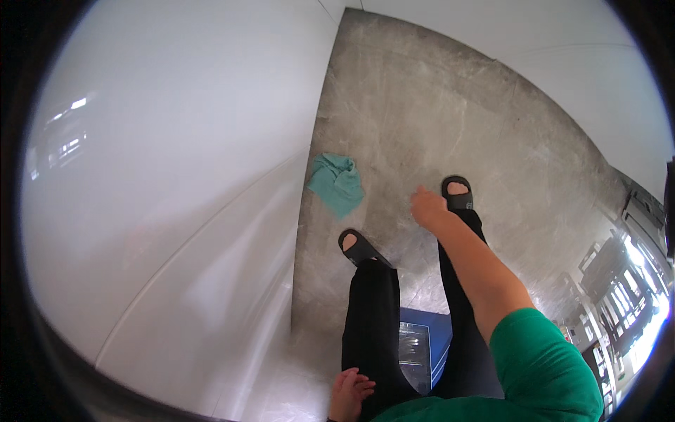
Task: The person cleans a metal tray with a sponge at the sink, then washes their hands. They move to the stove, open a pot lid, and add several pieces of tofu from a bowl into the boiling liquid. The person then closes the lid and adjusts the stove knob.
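Note:
A crumpled teal cloth [337, 184] lies on the floor against the base of the glossy white surface. My right hand [428, 207] is stretched out above the floor, to the right of the cloth and apart from it. Its fingers are loosely bent and slightly blurred, with nothing visible in them. Low in the view, my left hand [352, 391] hangs beside my left thigh, fingers half curled and holding nothing that I can see. My feet in black open-toed slides [361, 248] stand apart just short of the cloth.
A tall glossy white panel [174, 158] rises on the left, and another white panel [569, 53] borders the floor [401, 116] at top right. Between my legs shows a blue box-like object [440, 335] with a transparent part. Bright shelving or furniture [606, 358] appears at lower right.

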{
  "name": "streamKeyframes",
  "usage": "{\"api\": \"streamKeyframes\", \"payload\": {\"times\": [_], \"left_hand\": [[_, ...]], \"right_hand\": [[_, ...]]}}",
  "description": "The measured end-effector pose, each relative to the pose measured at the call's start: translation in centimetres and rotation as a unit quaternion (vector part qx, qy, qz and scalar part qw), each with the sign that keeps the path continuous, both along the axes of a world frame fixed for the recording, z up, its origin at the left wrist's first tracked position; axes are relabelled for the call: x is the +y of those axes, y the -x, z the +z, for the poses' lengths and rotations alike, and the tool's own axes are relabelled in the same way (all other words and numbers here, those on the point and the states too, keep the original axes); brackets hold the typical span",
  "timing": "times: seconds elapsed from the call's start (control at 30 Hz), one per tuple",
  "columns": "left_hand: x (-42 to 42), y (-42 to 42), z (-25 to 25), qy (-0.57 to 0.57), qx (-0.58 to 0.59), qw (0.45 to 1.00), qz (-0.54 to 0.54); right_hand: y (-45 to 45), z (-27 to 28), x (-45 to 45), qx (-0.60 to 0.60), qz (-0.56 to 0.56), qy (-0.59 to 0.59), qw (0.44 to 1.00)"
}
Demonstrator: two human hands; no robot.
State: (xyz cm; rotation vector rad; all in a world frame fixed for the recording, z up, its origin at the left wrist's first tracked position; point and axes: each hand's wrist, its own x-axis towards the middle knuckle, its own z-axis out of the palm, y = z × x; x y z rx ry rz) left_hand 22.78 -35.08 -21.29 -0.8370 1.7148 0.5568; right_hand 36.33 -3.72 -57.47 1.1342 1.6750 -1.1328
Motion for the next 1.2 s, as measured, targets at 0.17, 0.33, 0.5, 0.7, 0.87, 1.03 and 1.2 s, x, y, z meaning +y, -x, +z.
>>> {"api": "streamKeyframes", "payload": {"times": [0.17, 0.33, 0.5, 0.7, 0.87, 1.03, 1.2], "left_hand": [[-0.5, 1.0, -0.3, 0.048, 0.017, 0.998, -0.042], [1.8, 2.6, -1.8, 0.161, 0.044, 0.986, 0.013], [1.8, 3.2, -1.8, 0.149, 0.048, 0.988, -0.012], [4.6, 3.2, -1.4, 0.098, 0.021, 0.992, -0.079], [6.1, 2.7, -2.3, -0.152, -0.083, 0.981, -0.086], [16.7, -2.7, -0.2, -0.341, -0.13, 0.929, -0.054], [23.1, -6.1, 8.9, -0.384, -0.226, 0.889, -0.104]], "right_hand": [[9.4, -5.6, -1.6, 0.123, 0.093, -0.04, 0.987], [14.9, -11.2, -1.0, 0.119, 0.036, -0.02, 0.992], [13.7, -8.5, 0.2, 0.131, 0.089, 0.009, 0.987], [7.1, 3.5, -1.9, 0.286, 0.118, -0.247, 0.919], [1.7, 19.8, -3.8, 0.401, -0.169, -0.153, 0.887], [-1.7, 38.7, -2.4, 0.58, -0.432, 0.06, 0.688], [-5.9, 48.2, -1.0, 0.554, -0.501, 0.586, 0.315]]}}
